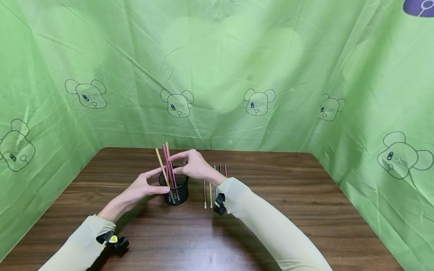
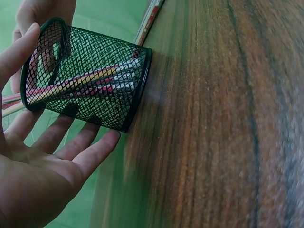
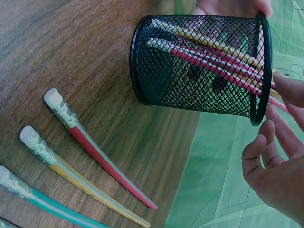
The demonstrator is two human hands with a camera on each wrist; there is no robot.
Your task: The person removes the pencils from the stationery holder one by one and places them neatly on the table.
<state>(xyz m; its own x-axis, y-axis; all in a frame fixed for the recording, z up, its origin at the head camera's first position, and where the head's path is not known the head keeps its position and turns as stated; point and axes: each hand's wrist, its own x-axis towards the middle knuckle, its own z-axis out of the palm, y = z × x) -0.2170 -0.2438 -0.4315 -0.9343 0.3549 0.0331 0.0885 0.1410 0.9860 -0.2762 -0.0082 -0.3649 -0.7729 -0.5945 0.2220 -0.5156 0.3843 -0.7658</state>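
Observation:
A black mesh pencil cup (image 1: 183, 192) stands upright on the table, left of the middle. Several pencils lean inside it, among them a yellow one (image 1: 161, 161) and pink-red ones (image 3: 209, 64), their white eraser ends (image 2: 127, 76) down. My left hand (image 1: 139, 187) holds the cup from the left, thumb at the rim and fingers spread along the mesh wall. Over the cup's mouth, my right hand (image 1: 196, 165) pinches a pink-red pencil between thumb and forefinger, close to the others; its remaining fingers curl loosely in the right wrist view.
Right of the cup, several pencils lie side by side on the brown wooden table (image 1: 288, 210), including a red one (image 3: 105, 161), a yellow one (image 3: 92, 189) and a teal one (image 3: 61, 211). A green curtain (image 1: 217, 67) encloses the table's back and sides.

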